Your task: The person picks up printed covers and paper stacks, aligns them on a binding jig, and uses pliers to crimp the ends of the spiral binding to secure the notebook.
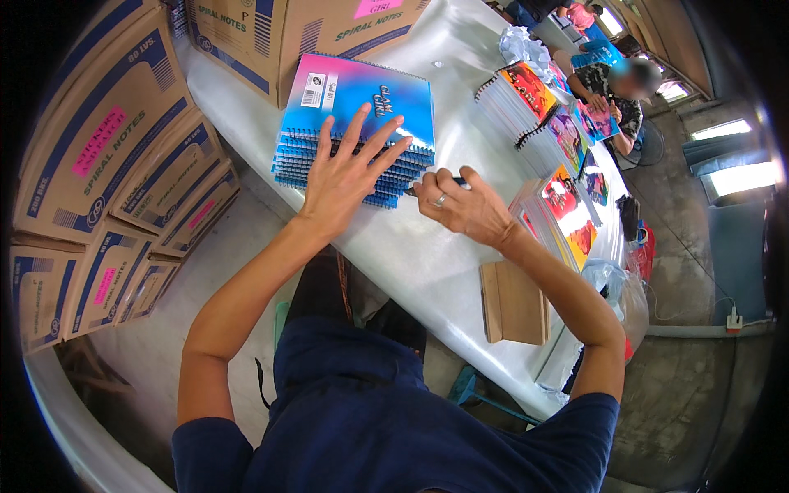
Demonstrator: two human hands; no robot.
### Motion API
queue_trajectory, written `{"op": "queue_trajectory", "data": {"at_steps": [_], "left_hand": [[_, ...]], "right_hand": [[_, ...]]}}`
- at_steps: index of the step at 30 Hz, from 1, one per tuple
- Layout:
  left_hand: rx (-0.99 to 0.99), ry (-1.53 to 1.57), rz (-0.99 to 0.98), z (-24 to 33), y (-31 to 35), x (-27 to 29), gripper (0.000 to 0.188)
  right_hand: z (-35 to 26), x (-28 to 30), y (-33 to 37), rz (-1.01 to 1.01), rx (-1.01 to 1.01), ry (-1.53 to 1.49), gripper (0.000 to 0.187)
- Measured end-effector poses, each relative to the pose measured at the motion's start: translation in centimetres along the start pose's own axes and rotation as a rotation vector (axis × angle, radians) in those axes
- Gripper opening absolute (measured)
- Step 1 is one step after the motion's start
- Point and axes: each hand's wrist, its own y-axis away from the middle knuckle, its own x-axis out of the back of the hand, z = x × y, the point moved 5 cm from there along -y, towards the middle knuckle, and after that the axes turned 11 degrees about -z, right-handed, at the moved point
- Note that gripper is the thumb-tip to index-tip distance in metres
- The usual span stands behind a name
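A stack of spiral notebooks [355, 78] with pink and blue covers lies on the silver-topped table, its coils turned toward me. My left hand [347, 168] rests palm down on the top cover near the coils, fingers spread. Just right of the stack's near corner, my right hand [462, 205] is closed around a slim dark tool [464, 183]. Its tip points at the coils of the lower notebooks, and most of it is hidden in my fingers, so its exact kind does not show. A ring sits on one finger of that hand.
Cardboard cartons [107, 140] are piled at the left, and another carton [271, 41] stands behind the stack. More notebooks [567, 205] with bright covers line the table's right. A brown cardboard piece [515, 302] lies near the front edge. A co-worker [626, 90] sits across, holding a notebook.
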Motion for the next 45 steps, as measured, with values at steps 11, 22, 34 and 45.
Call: {"op": "queue_trajectory", "data": {"at_steps": [11,22,34,45], "left_hand": [[0.02,0.033,0.0,0.1,0.4,0.1,0.1],[0.021,0.025,-0.022,0.1,0.4,-0.6,0.101],[0.012,0.024,-0.002,0.1,0.5,-0.3,0.101],[0.031,-0.032,0.053,0.1,1.0,-1.4,0.102]], "right_hand": [[-0.1,2.1,-1.3,-0.108,-0.151,-0.253,0.024],[0.3,0.7,-1.1,-0.003,0.141,-0.025,0.024],[-1.7,-0.2,-1.9,-0.378,-0.245,-0.311,0.014],[-0.3,0.6,-1.8,-0.055,0.099,-0.122,0.03]]}}
